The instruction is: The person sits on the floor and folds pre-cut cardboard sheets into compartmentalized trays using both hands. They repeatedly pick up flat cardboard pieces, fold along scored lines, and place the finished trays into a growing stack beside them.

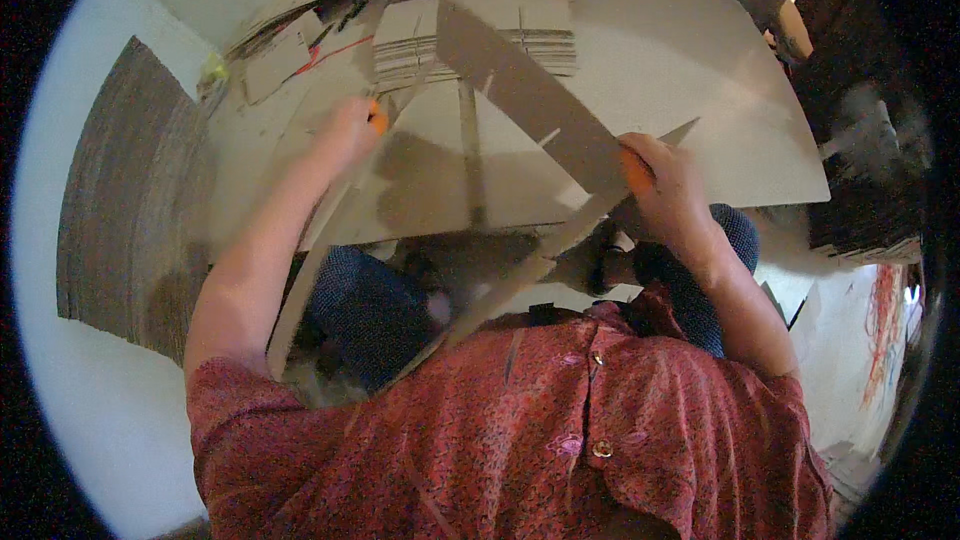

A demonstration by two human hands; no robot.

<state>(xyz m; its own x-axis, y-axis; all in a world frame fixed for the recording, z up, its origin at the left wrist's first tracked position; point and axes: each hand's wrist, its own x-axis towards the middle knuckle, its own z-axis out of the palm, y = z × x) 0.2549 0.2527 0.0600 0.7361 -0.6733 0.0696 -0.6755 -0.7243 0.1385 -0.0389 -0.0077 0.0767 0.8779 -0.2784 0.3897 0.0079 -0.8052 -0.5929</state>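
Note:
My right hand [672, 190] is closed on a flat brown cardboard strip [530, 95] with short slots cut into its edges. The strip slants up and leftward over the table. Another long, narrow cardboard strip [490, 300] crosses below that hand and runs down toward my shirt. Further left, my left hand [350, 135] is closed at a thin strip [325, 225] seen nearly edge-on. Orange patches show at the fingers of both hands, perhaps finger covers. Motion blur hides how the strips meet and exactly what the left fingers pinch.
Stacked slotted cardboard pieces [475, 35] lie at the table's far side. A tall cardboard stack [130, 200] stands at the left, and a dark stack [865, 160] at the right. The pale table [690, 50] has a curved edge. Reddish strings [882, 325] hang at lower right.

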